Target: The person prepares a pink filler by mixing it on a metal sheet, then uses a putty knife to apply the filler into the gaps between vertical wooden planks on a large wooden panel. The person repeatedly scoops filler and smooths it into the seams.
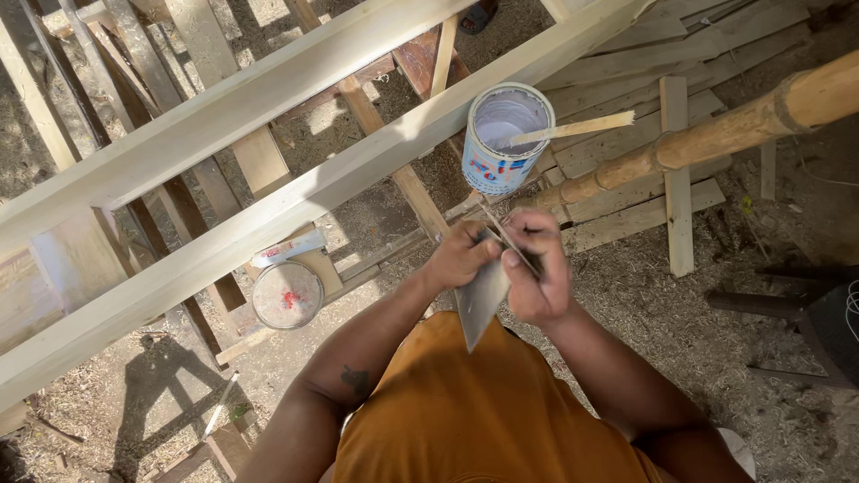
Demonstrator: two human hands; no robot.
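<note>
1. Head view: I see the left hand (461, 255) and right hand (537, 268) both pinched shut on a flat grey metal scraper blade (481, 300), held at chest height; its edge could nick a finger if either grip slips.
2. Just beyond, the open white paint can (503, 134) with a pale wooden stir stick (573, 130) sits on a sloping pale timber beam (295, 201); a knock could tip it.
3. Open room lies right, over the sawdust ground (680, 313).

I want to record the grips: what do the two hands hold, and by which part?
Both hands, left hand and right hand, hold a flat grey blade by its upper end; its point hangs free below.
</note>
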